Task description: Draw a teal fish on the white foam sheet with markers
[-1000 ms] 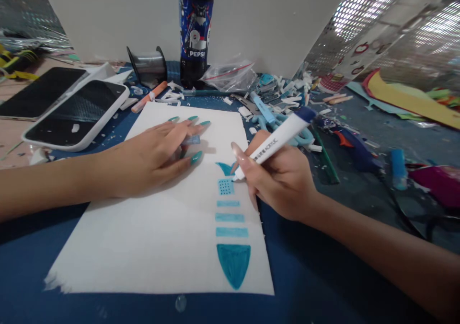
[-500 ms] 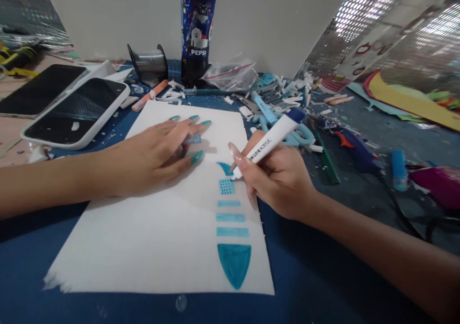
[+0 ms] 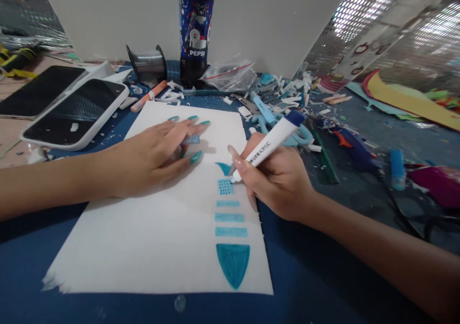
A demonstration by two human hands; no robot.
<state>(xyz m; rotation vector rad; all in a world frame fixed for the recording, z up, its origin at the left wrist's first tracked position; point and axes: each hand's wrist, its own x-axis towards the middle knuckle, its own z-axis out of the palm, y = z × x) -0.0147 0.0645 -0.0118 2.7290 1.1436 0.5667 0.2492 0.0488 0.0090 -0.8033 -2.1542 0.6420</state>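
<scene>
A white sheet of paper (image 3: 154, 237) lies on the blue table top. Down its right side runs a column of teal painted shapes (image 3: 230, 228): a shield shape nearest me, three bars, a dotted square and a curved shape. My right hand (image 3: 278, 178) is closed round a white acrylic marker (image 3: 269, 144) with a blue end; its tip touches the paper beside the dotted square. My left hand (image 3: 151, 154) lies flat on the paper with fingers stretched out, a small blue cap (image 3: 190, 140) under its fingertips.
Two phones (image 3: 72, 115) lie at the left. A dark Pepsi bottle (image 3: 196, 27), a spool (image 3: 146, 66) and a plastic bag (image 3: 230, 77) stand behind the paper. Paper scraps, blue scissors (image 3: 298, 134), a glue gun (image 3: 354, 146) and coloured card (image 3: 406, 98) crowd the right side.
The marker has tilted a little lower and its tip has shifted slightly left at the dotted square. My left hand has stayed flat on the paper.
</scene>
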